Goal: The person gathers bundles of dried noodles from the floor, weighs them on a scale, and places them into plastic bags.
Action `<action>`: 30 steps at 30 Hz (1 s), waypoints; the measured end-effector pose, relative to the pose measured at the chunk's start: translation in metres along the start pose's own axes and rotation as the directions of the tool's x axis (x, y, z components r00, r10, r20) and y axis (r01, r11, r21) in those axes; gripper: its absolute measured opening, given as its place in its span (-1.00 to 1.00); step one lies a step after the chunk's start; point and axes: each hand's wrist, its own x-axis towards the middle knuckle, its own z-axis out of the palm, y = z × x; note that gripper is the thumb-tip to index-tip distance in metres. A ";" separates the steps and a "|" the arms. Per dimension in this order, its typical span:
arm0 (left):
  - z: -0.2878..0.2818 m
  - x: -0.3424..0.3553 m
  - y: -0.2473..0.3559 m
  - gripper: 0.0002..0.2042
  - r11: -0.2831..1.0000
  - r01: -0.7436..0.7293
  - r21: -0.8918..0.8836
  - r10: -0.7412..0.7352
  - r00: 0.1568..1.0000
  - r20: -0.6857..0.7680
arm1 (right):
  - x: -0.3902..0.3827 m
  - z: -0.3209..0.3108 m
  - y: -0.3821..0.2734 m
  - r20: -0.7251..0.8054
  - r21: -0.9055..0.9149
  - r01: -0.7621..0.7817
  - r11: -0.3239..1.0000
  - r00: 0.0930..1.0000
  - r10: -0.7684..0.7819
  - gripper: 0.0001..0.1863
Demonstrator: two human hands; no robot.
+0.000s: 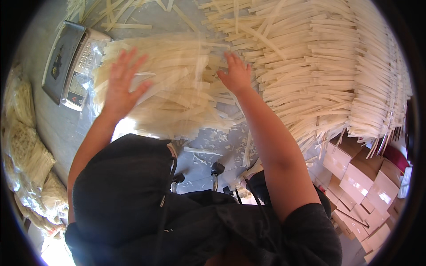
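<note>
A clear plastic bag [177,66] filled with pale yellow, flat, dried-looking strips lies on the grey work surface in front of me. Over its left part my left hand [123,84] is spread flat with the fingers apart, slightly blurred. My right hand [236,74] is by the bag's right edge, between it and the big heap of strips [306,75]. Its fingers are apart and I see nothing held in them. Whether either palm touches the bag I cannot tell.
A grey weighing scale [80,66] with a keypad stands left of the bag. Filled plastic bags [31,150] line the far left. Loose strips [128,26] lie at the back. Cardboard boxes [355,173] are stacked at the lower right. Crumbs [217,138] litter the near surface.
</note>
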 end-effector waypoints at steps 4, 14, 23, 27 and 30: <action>0.019 -0.024 0.003 -0.40 0.996 -0.040 0.084 0.014 0.955 0.295 | -0.010 -0.010 0.025 0.505 0.266 -0.114 0.957 0.862 -0.038 -0.79; 0.023 0.010 0.066 -0.71 0.980 -0.092 -0.175 0.122 0.978 0.170 | -0.052 -0.128 0.069 0.499 0.792 -0.571 0.216 0.809 0.311 -0.75; 0.055 0.000 0.046 -0.87 0.827 0.103 -0.552 0.030 0.974 0.226 | -0.091 -0.002 0.035 0.348 -0.123 -0.126 0.984 0.923 0.161 -0.67; 0.022 -0.004 0.042 -0.92 0.637 0.250 -0.729 -0.114 0.966 0.232 | -0.112 0.019 0.059 0.349 0.068 -0.191 0.979 0.924 0.156 -0.73; 0.029 -0.015 0.009 -0.92 0.519 0.437 -0.735 -0.268 0.899 0.346 | -0.126 -0.011 0.099 0.613 0.197 -0.375 0.906 0.768 0.184 -0.77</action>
